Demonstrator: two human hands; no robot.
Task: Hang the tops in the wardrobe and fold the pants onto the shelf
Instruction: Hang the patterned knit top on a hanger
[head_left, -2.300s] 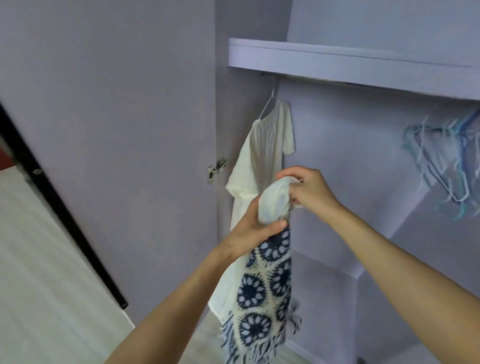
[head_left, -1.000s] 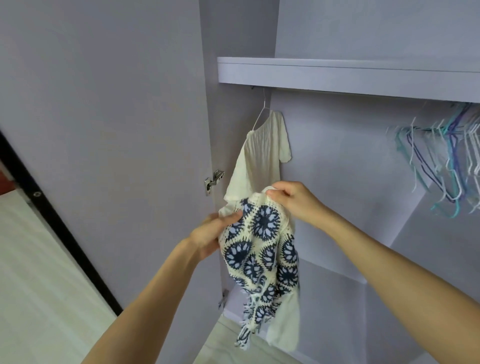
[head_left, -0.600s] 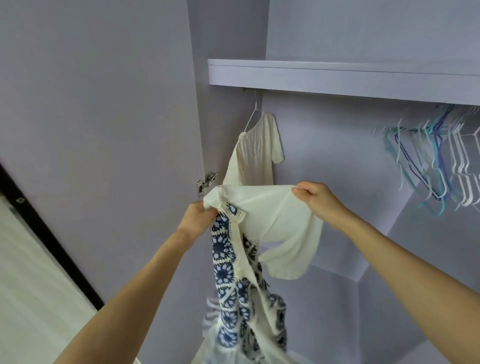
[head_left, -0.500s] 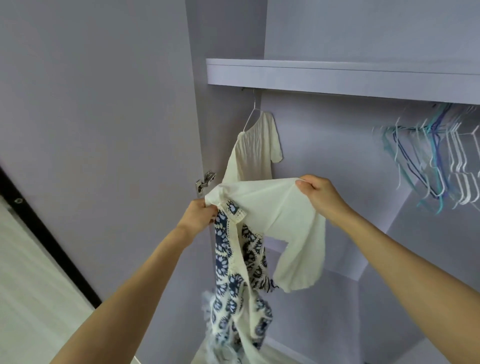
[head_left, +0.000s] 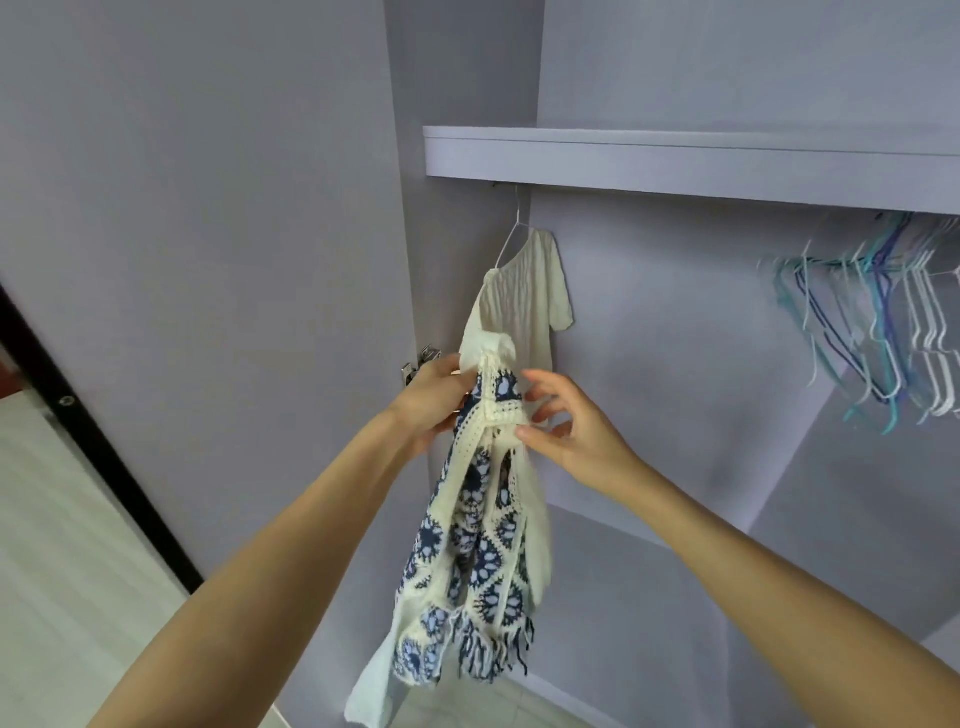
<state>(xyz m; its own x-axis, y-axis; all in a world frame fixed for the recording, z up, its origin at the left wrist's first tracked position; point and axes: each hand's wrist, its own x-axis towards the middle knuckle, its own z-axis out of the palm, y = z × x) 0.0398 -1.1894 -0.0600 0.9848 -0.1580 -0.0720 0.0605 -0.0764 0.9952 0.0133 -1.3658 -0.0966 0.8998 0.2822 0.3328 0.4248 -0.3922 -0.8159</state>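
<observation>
The crochet top (head_left: 475, 540), cream with navy flower motifs and a fringed hem, hangs bunched in front of the open wardrobe, just below and in front of the cream blouse (head_left: 522, 306) that is already on a white hanger at the left end of the space under the shelf (head_left: 675, 163). The left hand (head_left: 434, 402) is closed on the gathered upper edge of the crochet top and carries its weight. The right hand (head_left: 569, 421) sits just to the right of that bunch with fingers spread and thumb and fingertips brushing the knit band, so it looks loose, feeling for an edge and not gripping. Judging by this, the step in hand is sorting out the garment (finding the neckline or shoulders) before it can go on a hanger. The spare hangers (head_left: 878, 332), a cluster of white, teal and blue wire ones, hang well to the right of the cream blouse under the same shelf. The next move probably calls for opening the top out so its shoulders are clear, then a reach right for one hanger. The loose knit and fringe could snag on a hook.
</observation>
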